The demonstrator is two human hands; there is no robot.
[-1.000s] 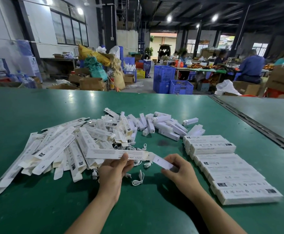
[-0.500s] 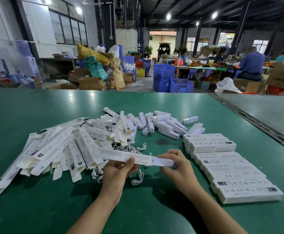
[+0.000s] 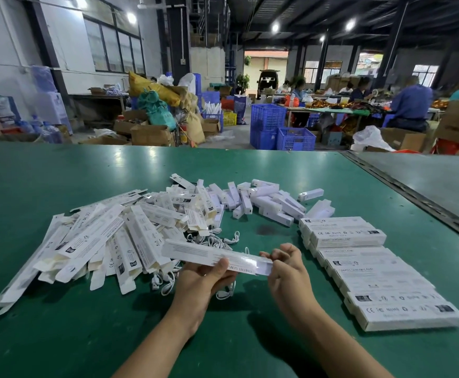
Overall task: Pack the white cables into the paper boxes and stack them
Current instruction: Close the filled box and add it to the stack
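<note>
Step in hand: closing the right end of the long white paper box [image 3: 195,252], judged from the grip.
Box position: held clear of the green worktop [image 3: 59,336], nearly level, about midway along the near edge.
Left hand [image 3: 203,282]: grips the box at mid-length, thumb on top, fingers beneath.
Right hand [image 3: 287,268]: fingers curled, pinching the right end of the box.
Method: keep the left grip firm without crushing the wall. Fold the flap square and tuck it fully before release. Then lay the box on the stacked row of closed white paper boxes [image 3: 373,274] toward the near right corner, edges aligned.
Supply: loose white cables [image 3: 232,238] lie just beyond the hands. A heap of flat white paper boxes [image 3: 100,241] lies toward the left edge.
Hidden: whether a cable is inside the box cannot be told. The end flap is behind the right fingers. One cable lies partly under the left hand. Box print is blurred.
</note>
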